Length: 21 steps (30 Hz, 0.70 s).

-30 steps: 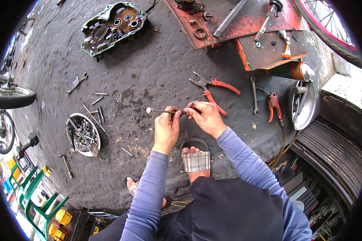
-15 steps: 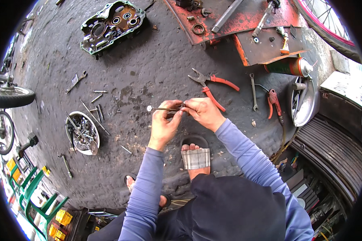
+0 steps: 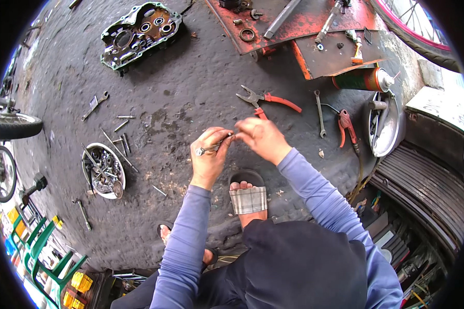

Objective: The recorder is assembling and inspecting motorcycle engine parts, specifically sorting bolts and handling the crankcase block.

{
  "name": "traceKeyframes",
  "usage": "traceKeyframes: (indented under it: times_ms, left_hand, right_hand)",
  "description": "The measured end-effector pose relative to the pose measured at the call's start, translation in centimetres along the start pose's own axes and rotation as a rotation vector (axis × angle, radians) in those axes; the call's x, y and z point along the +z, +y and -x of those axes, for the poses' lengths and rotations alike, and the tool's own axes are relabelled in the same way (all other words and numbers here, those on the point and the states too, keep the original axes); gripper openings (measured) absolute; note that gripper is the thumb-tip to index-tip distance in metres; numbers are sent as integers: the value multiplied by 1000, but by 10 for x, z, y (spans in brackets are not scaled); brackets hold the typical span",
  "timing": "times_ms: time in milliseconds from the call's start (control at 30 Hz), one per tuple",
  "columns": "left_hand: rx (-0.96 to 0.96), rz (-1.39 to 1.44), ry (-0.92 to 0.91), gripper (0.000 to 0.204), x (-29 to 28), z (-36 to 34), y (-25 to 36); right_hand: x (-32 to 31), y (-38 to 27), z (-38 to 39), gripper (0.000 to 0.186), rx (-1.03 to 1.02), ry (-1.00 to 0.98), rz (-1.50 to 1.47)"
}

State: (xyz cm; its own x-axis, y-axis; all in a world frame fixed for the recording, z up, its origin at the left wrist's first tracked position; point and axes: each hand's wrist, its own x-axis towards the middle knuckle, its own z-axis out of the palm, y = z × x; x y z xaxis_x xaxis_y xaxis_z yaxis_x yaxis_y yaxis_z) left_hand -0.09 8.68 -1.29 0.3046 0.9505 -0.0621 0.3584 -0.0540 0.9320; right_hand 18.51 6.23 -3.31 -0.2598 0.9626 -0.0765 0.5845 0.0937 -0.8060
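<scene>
My left hand (image 3: 209,160) is closed round a long thin bolt (image 3: 210,148). The bolt's pale head sticks out on the left side and its tip shows by my fingertips. Just right of the tip hovers my right hand (image 3: 264,140), its fingers smeared by motion; whether anything is in them cannot be made out. Beyond the right hand lie pliers with red handles (image 3: 283,102), one handle partly hidden behind that hand. To the left, a white bowl (image 3: 120,191) holds many small metal parts, with loose bolts (image 3: 125,142) on the ground above it.
A greasy engine casing (image 3: 139,37) lies at the far left. On the far right stand a red metal plate (image 3: 314,19), a spray can (image 3: 363,80), a red-handled air gun (image 3: 345,123) and a metal basin (image 3: 385,126). A wrench (image 3: 320,114) lies near the pliers.
The bolt has turned in my left hand, its head dropping nearer to me. My right hand has come away from the left fingertips. The whole view has shifted slightly.
</scene>
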Motion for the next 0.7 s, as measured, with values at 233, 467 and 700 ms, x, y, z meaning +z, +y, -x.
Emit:
traceKeyframes:
  times_ms: [233,467,700]
  left_hand:
    - [39,-62,7,12,1,0,6]
    - [96,-122,19,13,2,4,-2]
    - [94,-144,-9,15,1,8,-6]
  right_hand:
    - [-35,21,4,74,318,152,680]
    - [-29,-8,29,42,388,244,256]
    - [-51,-97,43,68,170,63,230]
